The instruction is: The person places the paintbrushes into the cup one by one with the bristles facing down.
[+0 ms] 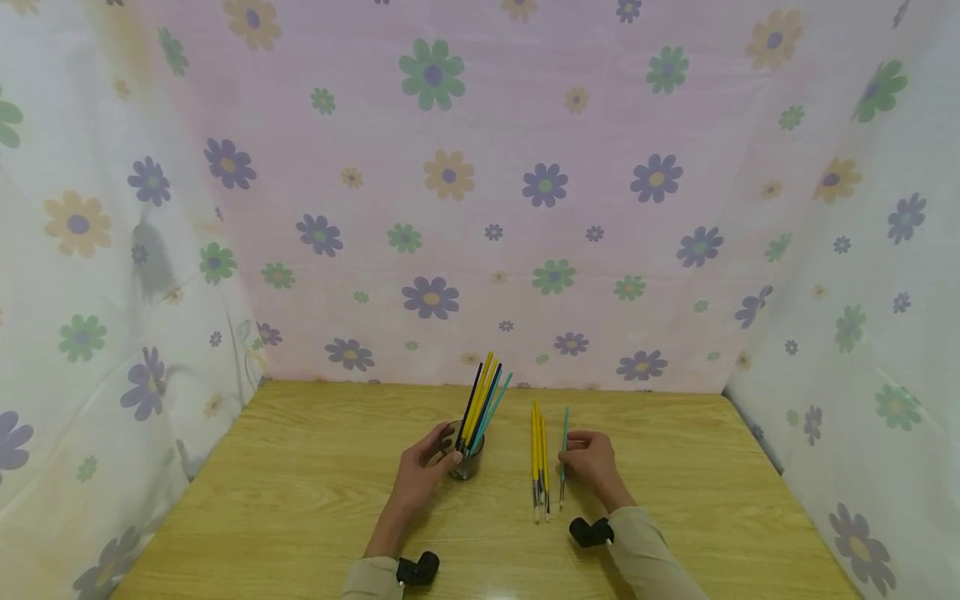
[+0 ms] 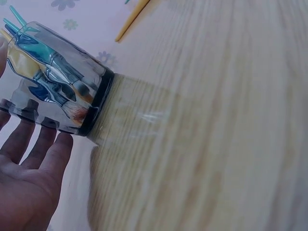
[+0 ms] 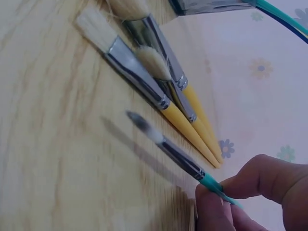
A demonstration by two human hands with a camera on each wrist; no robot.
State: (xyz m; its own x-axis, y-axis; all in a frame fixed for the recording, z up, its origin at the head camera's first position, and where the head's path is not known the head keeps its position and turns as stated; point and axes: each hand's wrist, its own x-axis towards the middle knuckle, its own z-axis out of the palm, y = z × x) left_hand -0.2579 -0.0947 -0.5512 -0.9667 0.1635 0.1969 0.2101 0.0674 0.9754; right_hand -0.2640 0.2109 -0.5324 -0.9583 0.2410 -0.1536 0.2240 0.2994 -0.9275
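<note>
In the head view, we see the right hand (image 1: 594, 460) pinching a slim teal-handled paintbrush (image 1: 566, 421), bristles toward us; yellow-handled paintbrushes (image 1: 536, 450) separate it from the see-through, dark-based cup (image 1: 466, 472) leftward. By left wrist, the left hand (image 2: 33, 180) curls round that cup. By right wrist, we find the pinch closed, bristles pointing away from it.

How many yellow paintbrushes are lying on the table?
3. The first yellow paintbrush lies nearest the turquoise paintbrush in the right hand, the small-bristled one is in the middle, and the third is nearest the clear cup. They overlap, so another could be hidden.
</note>
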